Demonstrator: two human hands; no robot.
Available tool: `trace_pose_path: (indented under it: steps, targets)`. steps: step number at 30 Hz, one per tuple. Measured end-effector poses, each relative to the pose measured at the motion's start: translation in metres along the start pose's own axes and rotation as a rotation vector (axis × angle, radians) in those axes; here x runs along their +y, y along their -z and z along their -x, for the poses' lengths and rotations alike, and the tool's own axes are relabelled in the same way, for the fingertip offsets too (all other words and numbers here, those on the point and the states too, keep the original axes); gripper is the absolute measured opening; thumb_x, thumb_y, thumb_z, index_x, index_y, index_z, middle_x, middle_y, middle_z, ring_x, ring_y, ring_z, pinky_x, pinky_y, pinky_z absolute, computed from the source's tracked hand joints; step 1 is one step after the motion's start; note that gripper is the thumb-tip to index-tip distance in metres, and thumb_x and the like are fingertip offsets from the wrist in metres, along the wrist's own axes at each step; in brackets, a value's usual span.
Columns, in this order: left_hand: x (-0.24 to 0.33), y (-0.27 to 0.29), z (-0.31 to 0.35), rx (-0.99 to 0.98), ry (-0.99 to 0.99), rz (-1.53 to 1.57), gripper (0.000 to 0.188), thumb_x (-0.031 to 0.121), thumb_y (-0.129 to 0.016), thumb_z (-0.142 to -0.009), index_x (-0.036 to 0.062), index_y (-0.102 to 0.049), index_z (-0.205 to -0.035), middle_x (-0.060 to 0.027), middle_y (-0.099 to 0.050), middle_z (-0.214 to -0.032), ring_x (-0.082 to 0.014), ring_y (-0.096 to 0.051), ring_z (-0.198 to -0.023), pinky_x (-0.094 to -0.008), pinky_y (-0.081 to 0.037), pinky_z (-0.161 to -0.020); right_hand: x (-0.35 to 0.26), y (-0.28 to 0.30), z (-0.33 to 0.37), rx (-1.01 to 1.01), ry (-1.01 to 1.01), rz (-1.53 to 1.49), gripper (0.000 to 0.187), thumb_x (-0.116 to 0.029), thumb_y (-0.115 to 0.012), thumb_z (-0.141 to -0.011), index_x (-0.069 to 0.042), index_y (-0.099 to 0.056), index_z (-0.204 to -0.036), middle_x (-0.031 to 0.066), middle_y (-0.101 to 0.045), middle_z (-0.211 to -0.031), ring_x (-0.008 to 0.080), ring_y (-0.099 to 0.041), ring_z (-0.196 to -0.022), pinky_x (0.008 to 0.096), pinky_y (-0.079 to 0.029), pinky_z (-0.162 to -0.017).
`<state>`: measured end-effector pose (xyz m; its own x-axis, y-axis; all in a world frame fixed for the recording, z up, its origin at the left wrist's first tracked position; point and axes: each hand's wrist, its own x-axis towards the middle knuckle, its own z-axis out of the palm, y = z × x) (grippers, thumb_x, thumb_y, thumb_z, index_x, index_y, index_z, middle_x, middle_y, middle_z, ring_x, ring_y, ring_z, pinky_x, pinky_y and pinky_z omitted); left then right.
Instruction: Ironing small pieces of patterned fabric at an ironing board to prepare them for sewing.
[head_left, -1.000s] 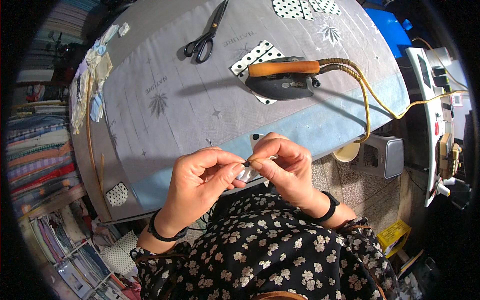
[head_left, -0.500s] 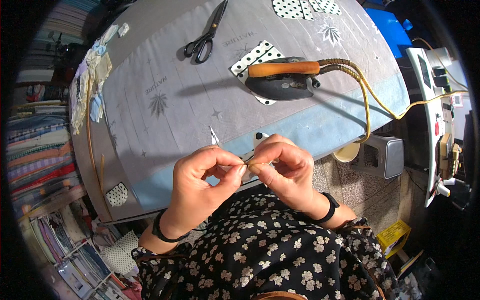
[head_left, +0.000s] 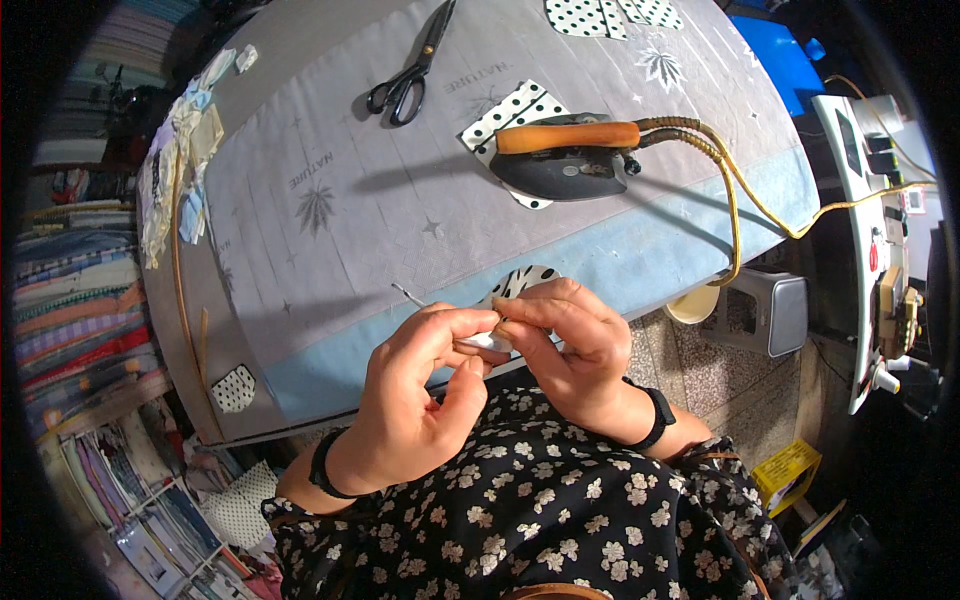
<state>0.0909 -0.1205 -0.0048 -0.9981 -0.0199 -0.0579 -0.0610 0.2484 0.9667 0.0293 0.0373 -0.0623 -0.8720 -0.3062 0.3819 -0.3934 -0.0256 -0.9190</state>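
A small white cloth piece with black dots (head_left: pixel 527 277) hangs between my hands at the table's near edge. My right hand (head_left: pixel 575 345) pinches it between thumb and fingertips. Against those fingertips sits my left hand (head_left: pixel 420 385), fingers bent onto the cloth's white underside and thumb lowered a little away from the index. Past the left knuckles pokes a thin pale pointed end (head_left: pixel 404 293); whether it is cloth or a tool I cannot tell. The exact grip point is covered by my fingers.
An iron (head_left: pixel 565 160) with an orange handle rests on dotted cloth (head_left: pixel 513 112), its yellow cord (head_left: pixel 738 225) running right. Black scissors (head_left: pixel 410 80) lie farther back. Cloth scraps (head_left: pixel 185 150) line the left edge, near another dotted piece (head_left: pixel 234 389). A grey stool (head_left: pixel 765 312) stands right.
My left thumb has dropped away from the pinch, and the left hand has turned. The dotted cloth now shows more of its face above my fingers.
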Motion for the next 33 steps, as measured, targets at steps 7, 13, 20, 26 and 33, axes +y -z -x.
trace_pose_path:
  steps: [7,13,20,26,33]
  targets:
    - [0.004,0.017,-0.01,-0.148,0.401,0.415,0.028,0.017,-0.045,-0.105,-0.0075,-0.055,-0.114,-0.0147,-0.067,-0.102,-0.022,-0.071,-0.088,-0.0269,-0.057,-0.069,0.005,0.003,-0.002,-0.037,0.034,0.027,0.009,0.005,-0.071,-0.082,0.004,-0.069,-0.091,0.0114,-0.065,-0.083,0.0203,-0.065,-0.07,0.0288,-0.053,-0.062]
    - [-0.01,0.02,-0.018,-0.077,0.45,0.277,0.039,0.029,-0.048,-0.105,-0.0056,-0.063,-0.1,-0.0097,-0.069,-0.086,-0.0168,-0.071,-0.072,-0.0216,-0.053,-0.056,0.016,-0.001,0.006,-0.157,-0.201,-0.342,0.007,-0.005,-0.069,-0.09,0.002,-0.068,-0.091,0.0091,-0.065,-0.086,0.0153,-0.063,-0.077,0.0268,-0.051,-0.069]
    - [-0.012,0.026,-0.018,-0.08,0.319,0.18,0.019,0.012,-0.06,-0.099,-0.0055,-0.069,-0.099,-0.0065,-0.068,-0.087,-0.0132,-0.07,-0.075,-0.0208,-0.054,-0.062,0.022,-0.003,0.01,-0.135,-0.373,-0.553,0.009,-0.005,-0.069,-0.09,0.003,-0.068,-0.093,0.0084,-0.064,-0.093,0.0147,-0.061,-0.086,0.0276,-0.049,-0.079]
    - [-0.007,0.03,-0.018,-0.078,0.31,0.213,0.012,0.005,-0.063,-0.095,-0.0049,-0.069,-0.098,-0.0054,-0.065,-0.088,-0.0124,-0.069,-0.076,-0.0209,-0.054,-0.065,0.02,-0.005,0.005,-0.135,-0.374,-0.561,0.007,-0.003,-0.069,-0.089,0.003,-0.068,-0.092,0.0077,-0.064,-0.092,0.0142,-0.061,-0.086,0.0273,-0.049,-0.077]
    - [-0.013,0.02,-0.015,0.075,0.128,-0.033,0.006,-0.003,-0.07,-0.085,-0.0006,-0.066,-0.088,-0.0035,-0.065,-0.082,-0.0094,-0.064,-0.069,-0.0217,-0.053,-0.062,0.017,-0.007,0.001,-0.135,-0.313,-0.461,0.006,0.0,-0.072,-0.084,0.003,-0.069,-0.089,0.0079,-0.065,-0.09,0.0136,-0.063,-0.081,0.0264,-0.05,-0.071]
